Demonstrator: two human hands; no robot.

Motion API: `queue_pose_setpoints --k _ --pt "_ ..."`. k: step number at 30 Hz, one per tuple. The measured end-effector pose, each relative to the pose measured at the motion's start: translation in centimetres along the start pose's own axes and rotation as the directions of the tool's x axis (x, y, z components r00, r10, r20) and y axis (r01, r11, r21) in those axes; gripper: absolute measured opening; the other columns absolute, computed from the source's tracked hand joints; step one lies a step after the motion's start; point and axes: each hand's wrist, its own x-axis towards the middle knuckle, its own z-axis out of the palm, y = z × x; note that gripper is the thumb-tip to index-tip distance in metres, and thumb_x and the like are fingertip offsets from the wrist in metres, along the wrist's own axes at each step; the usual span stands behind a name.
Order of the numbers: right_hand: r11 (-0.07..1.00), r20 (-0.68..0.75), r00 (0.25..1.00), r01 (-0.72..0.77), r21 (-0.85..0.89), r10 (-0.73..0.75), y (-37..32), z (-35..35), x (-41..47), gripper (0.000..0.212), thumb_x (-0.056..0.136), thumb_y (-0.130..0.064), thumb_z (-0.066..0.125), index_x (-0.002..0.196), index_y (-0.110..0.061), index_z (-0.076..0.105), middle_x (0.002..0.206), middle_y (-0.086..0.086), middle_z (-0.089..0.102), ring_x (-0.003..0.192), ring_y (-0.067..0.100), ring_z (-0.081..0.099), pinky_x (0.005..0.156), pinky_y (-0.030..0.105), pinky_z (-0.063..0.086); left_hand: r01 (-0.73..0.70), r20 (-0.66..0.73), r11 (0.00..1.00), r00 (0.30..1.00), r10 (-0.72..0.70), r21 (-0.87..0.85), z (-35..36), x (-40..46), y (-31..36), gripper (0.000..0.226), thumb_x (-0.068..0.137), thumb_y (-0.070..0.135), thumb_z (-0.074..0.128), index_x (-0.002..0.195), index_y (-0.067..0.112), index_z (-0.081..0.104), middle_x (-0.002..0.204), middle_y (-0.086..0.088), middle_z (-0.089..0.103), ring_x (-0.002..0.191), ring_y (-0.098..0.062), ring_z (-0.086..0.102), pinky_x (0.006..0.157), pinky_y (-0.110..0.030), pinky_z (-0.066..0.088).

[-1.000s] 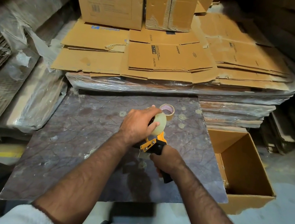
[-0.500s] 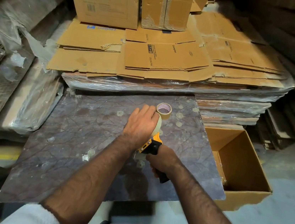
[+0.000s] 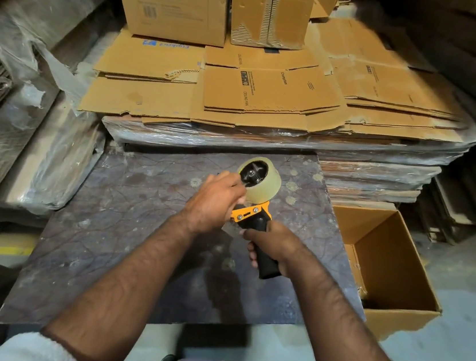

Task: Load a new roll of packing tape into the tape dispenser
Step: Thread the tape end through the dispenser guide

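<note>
The right hand (image 3: 275, 246) is wrapped around the black handle of the yellow tape dispenser (image 3: 251, 216), holding it raised above the dark marbled worktop (image 3: 111, 224) with the spool end pointing away from the person. The new roll of clear packing tape (image 3: 262, 183) already sits over the black hub (image 3: 252, 173), whose centre shows through the core. The left hand (image 3: 214, 204) is curled against the near side of the roll, fingers closed on its edge or on something there; whether they pinch a loose tape end cannot be told. The step in hand looks like seating the roll and finding its free end. To do it well, keep the handle grip firm, press the roll fully home on the hub, then draw the end down towards the yellow frame, sticky side kept off the fingers.
</note>
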Motion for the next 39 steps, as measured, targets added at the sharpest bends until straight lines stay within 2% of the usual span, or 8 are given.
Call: queue_pose_setpoints --k 9,12,14,19,25,30,36,39 --pt "0.986 0.109 0.994 -0.034 0.163 0.017 -0.2 -0.7 -0.5 0.019 0.091 -0.011 0.068 0.107 -0.002 0.061 0.058 0.005 0.055 0.044 0.016 0.05 0.042 0.025 0.046 -0.01 -0.001 1.0 1.0 0.01 -0.007 -1.3 -0.3 -1.1 0.031 0.091 0.04 0.048 0.099 0.018 0.069 0.095 0.0 0.057 0.091 -0.019 0.047 0.076 -0.034 0.029" --pt "0.979 0.111 0.993 -0.053 0.194 0.032 0.0 -1.1 -0.4 0.009 0.09 -0.01 0.068 0.095 -0.006 0.061 0.057 0.004 0.055 0.044 0.016 0.049 0.041 0.025 0.045 -0.023 -0.043 1.0 0.999 0.024 0.013 -1.3 -0.5 -1.3 0.007 0.087 0.025 0.064 0.094 0.022 0.065 0.092 0.004 0.035 0.087 -0.016 0.037 0.072 -0.036 0.036" --pt "0.97 0.086 0.996 -0.056 0.235 0.036 -0.2 -1.7 -0.4 0.01 0.091 -0.007 0.065 0.083 -0.009 0.059 0.056 0.004 0.053 0.042 0.015 0.047 0.039 0.024 0.044 -0.019 -0.059 1.0 0.998 0.02 0.012 -1.3 -0.8 -1.4 0.011 0.087 0.016 0.067 0.091 0.024 0.063 0.091 0.006 0.03 0.085 -0.016 0.036 0.07 -0.035 0.033" --pt "0.963 0.071 0.996 -0.071 0.259 0.055 -0.4 -3.0 -0.6 0.015 0.091 -0.005 0.062 0.077 -0.011 0.06 0.057 0.004 0.052 0.044 0.015 0.045 0.038 0.023 0.043 -0.06 -0.064 0.998 0.996 0.06 0.0 -0.7 -1.8 -1.3 0.013 0.089 0.012 0.069 0.097 0.023 0.066 0.087 0.006 0.035 0.081 -0.016 0.039 0.071 -0.034 0.031" --pt "0.936 0.076 0.995 -0.083 0.341 0.061 -0.3 -3.6 -0.8 0.013 0.092 -0.005 0.057 0.081 -0.01 0.061 0.057 0.002 0.049 0.043 0.013 0.043 0.037 0.021 0.04 -0.089 -0.019 0.995 0.996 0.088 -0.055 -0.9 -3.2 -2.3 0.024 0.096 0.029 0.044 0.101 0.015 0.063 0.09 -0.006 0.053 0.082 -0.026 0.053 0.07 -0.039 0.051" --pt "0.927 0.123 0.991 -0.097 0.361 0.056 0.0 -3.3 -0.9 0.016 0.096 -0.009 0.057 0.081 -0.01 0.062 0.059 0.003 0.049 0.044 0.013 0.044 0.036 0.024 0.041 0.075 -0.116 0.98 0.988 -0.098 -0.184 -1.3 -3.0 -2.0 0.034 0.088 0.049 0.068 0.086 0.016 0.06 0.087 0.002 0.056 0.081 -0.017 0.054 0.071 -0.029 0.045" --pt "0.904 0.187 0.981 -0.12 0.411 0.045 -0.5 -3.6 -1.1 0.015 0.091 -0.012 0.063 0.077 -0.013 0.058 0.062 0.002 0.048 0.044 0.012 0.045 0.037 0.023 0.043 0.186 -0.213 0.871 0.927 -0.309 -0.456 -1.1 -2.5 -0.6 0.01 0.081 0.015 0.071 0.085 0.015 0.062 0.078 0.004 0.064 0.07 -0.016 0.061 0.065 -0.031 0.051" --pt "0.895 0.191 0.979 -0.144 0.423 0.067 -0.4 -3.8 -1.2 0.014 0.092 -0.015 0.06 0.078 -0.013 0.056 0.058 0.0 0.049 0.042 0.011 0.047 0.037 0.022 0.044 0.171 -0.2 0.822 0.924 -0.324 -0.543 -1.6 -2.5 0.0 0.024 0.082 0.009 0.076 0.101 0.017 0.065 0.079 0.007 0.071 0.071 -0.008 0.067 0.07 -0.021 0.056"
